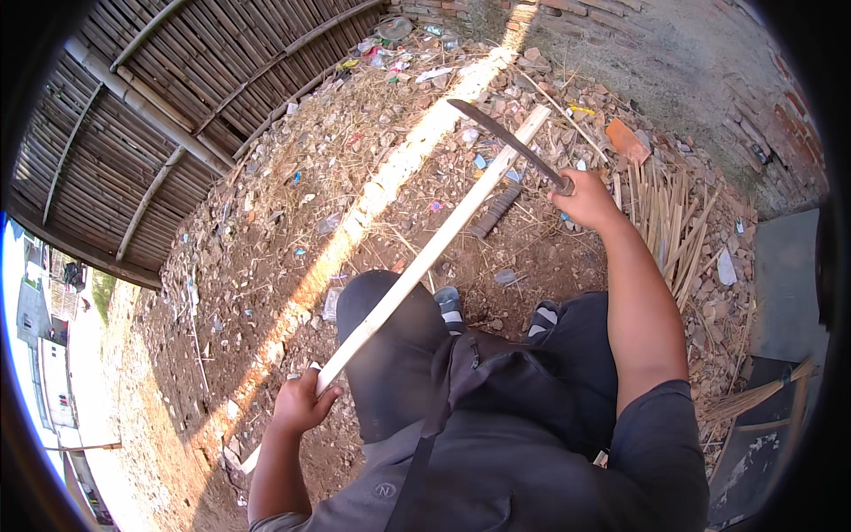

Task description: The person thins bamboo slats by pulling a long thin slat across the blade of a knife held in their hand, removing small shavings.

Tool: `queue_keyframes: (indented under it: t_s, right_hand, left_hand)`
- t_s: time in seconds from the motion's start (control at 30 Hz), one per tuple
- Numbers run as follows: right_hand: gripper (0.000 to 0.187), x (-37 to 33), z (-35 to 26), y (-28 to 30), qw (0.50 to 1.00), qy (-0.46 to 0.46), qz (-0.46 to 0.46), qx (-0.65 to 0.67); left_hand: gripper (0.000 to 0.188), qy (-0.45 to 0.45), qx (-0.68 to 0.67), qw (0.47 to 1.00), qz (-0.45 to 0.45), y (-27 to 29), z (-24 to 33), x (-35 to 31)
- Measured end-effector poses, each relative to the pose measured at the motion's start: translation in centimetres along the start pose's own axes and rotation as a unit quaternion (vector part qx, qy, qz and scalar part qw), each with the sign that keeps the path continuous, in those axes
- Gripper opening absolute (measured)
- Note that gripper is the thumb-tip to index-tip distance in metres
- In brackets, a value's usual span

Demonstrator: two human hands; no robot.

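Observation:
A long pale strip of split wood or bamboo (425,253) slants across my lap, from the lower left up to the far right. Near its lower end, my left hand (303,403) is closed around it, and a ring shows on one finger. My right hand (587,200) grips the handle of a long machete (498,130) with a dark, slightly curved blade. That blade crosses the strip close to its far end; whether it touches the wood, I cannot tell. Most of the handle is hidden by my fingers.
Several thin split strips (667,217) lie heaped on the right. A dark ridged piece (496,211) rests on the littered ground beyond my feet. An orange-brown tile piece (627,140) lies near the brick wall (656,53). A bamboo fence (204,66) stands at far left.

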State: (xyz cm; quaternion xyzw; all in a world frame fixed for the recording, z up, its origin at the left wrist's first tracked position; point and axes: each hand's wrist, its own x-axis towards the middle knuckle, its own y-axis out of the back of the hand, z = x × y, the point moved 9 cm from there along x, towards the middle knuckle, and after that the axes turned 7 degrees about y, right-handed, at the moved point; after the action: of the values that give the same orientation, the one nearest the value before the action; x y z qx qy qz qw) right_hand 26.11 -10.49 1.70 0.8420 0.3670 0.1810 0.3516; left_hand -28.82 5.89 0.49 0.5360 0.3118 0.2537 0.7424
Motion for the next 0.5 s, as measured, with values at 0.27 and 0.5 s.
queue_keyframes:
  t_s: [0.27,0.5]
  right_hand:
    - [0.057,1.4,4.8,-0.3,0.992,-0.096,0.022,0.076]
    - [0.040,-1.3,-7.4,-4.4,0.965,0.155,-0.142,-0.155]
  left_hand:
    - [0.043,0.006,-0.030,1.000,-0.002,0.0,0.3,-0.4]
    - [0.047,-0.002,-0.028,1.000,-0.003,-0.4,3.1,-0.8]
